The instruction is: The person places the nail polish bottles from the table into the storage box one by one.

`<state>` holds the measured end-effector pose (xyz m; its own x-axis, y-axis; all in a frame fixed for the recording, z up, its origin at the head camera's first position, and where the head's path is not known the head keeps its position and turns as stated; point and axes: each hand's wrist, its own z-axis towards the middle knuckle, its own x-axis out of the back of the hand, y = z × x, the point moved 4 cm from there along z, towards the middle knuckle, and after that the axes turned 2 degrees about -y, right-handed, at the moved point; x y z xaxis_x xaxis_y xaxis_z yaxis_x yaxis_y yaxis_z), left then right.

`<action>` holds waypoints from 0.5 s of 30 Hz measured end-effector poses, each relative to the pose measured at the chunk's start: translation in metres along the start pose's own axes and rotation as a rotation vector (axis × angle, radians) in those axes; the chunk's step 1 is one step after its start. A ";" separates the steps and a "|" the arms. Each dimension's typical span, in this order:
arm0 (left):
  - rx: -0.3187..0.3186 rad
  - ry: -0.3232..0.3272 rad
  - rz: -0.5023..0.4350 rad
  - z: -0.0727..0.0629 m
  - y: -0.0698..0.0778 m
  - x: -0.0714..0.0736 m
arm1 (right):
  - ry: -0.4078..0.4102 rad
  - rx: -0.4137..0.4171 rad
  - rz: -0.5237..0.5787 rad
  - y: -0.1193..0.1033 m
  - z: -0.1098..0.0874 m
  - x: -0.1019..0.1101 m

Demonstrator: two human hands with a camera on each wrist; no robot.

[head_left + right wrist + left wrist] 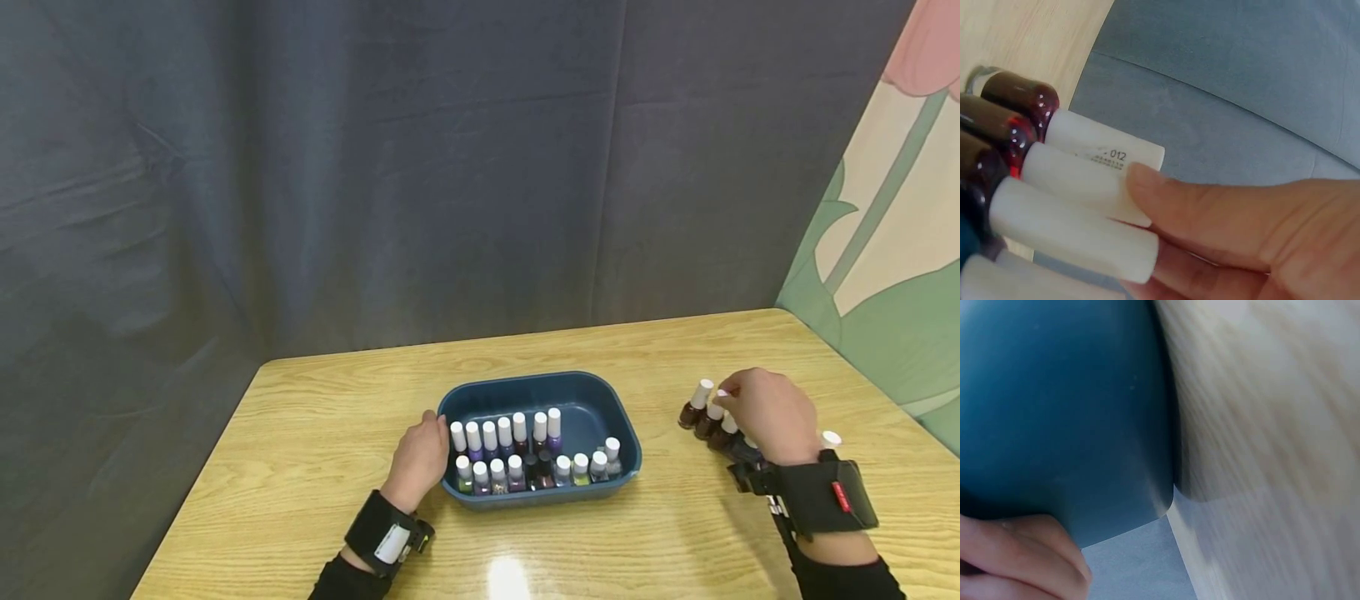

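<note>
My left hand (pixel 422 458) holds the left end of a dark blue tray (pixel 588 421), fingers over its rim. In the left wrist view the curled fingers (pixel 1029 556) lie against the tray's outer wall (pixel 1079 425). Two rows of nail polish bottles with mostly white caps (pixel 519 427) stand inside. To the right of the tray, my right hand (pixel 772 414) pinches the white cap (pixel 1085 178) of a dark red nail polish bottle (pixel 707 427). Another dark red bottle (pixel 692 414), its cap marked 012, stands right beside it at the row's far end.
More bottles (pixel 726 435) continue that row toward me, partly hidden under the right hand. One white cap (pixel 830 439) shows behind the right wrist. The wooden table (pixel 300 467) ends at a grey curtain (pixel 450 208); a painted floral panel (pixel 900 317) borders its right side.
</note>
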<state>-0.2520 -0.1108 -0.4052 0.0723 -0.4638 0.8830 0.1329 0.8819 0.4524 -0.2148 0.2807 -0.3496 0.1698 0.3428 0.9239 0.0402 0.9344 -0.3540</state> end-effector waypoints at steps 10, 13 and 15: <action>0.004 0.000 -0.001 0.000 0.000 0.000 | 0.035 0.035 -0.019 -0.017 -0.008 0.015; 0.001 -0.001 -0.004 0.000 0.000 -0.001 | 0.125 0.084 -0.039 -0.034 -0.015 0.023; 0.001 -0.002 -0.005 0.000 0.000 -0.001 | 0.210 0.138 -0.049 -0.047 -0.021 0.027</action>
<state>-0.2521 -0.1107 -0.4059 0.0700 -0.4680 0.8809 0.1323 0.8797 0.4568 -0.1910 0.2437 -0.3109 0.3727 0.2823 0.8840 -0.0791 0.9588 -0.2728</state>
